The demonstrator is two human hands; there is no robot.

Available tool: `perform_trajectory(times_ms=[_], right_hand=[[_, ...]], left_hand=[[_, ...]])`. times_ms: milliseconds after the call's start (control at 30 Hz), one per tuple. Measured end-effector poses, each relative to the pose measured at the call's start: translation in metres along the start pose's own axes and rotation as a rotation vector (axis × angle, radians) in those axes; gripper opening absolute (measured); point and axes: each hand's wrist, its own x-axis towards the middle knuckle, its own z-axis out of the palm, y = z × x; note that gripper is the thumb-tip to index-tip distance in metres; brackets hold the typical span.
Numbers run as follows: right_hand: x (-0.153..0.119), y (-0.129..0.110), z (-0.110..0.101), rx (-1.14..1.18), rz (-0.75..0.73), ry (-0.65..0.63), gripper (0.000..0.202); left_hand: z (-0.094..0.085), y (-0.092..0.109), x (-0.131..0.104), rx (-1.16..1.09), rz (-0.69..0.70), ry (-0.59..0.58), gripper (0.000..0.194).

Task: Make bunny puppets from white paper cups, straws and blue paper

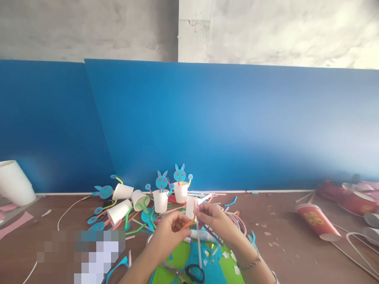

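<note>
Orange straw [188,224] is pinched in the left hand [169,233], purple straw [211,232] in the right hand [217,221] — two rabbit cups [161,202] look finished, the nearby white cup [190,206] faceless.

Upright cups [160,202] blocking ahead, tabletop [296,260] passable rightward

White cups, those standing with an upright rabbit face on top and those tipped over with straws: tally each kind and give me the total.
Standing white cups with an upright rabbit face: 2
Tipped white cups with straws: 3
Total: 5
</note>
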Motion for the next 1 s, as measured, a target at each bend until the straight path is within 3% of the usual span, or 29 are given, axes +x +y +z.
perform_trajectory(times_ms=[167, 333, 533, 733, 833, 1000], right_hand=[[-0.003, -0.008, -0.001, 0.096, -0.013, -0.009, 0.031], [-0.004, -0.006, -0.003, 0.145, -0.023, -0.03, 0.027], [-0.006, -0.007, 0.002, 0.18, -0.029, -0.096, 0.027], [-0.009, -0.007, 0.006, 0.22, -0.042, -0.152, 0.028], [-0.009, -0.01, 0.007, 0.221, -0.053, -0.15, 0.029], [-0.01, -0.013, 0.008, 0.242, -0.03, -0.154, 0.031]], left_hand=[[-0.001, 0.001, -0.004, 0.033, 0.177, 0.035, 0.017], [-0.003, -0.002, -0.005, 0.06, 0.359, -0.041, 0.02], [-0.002, -0.007, -0.003, 0.082, 0.436, 0.076, 0.017], [-0.002, -0.005, -0.002, -0.051, 0.412, 0.02, 0.016], [-0.001, -0.006, -0.001, -0.151, 0.342, -0.007, 0.021], [0.003, -0.008, -0.001, -0.235, 0.197, 0.048, 0.032]])
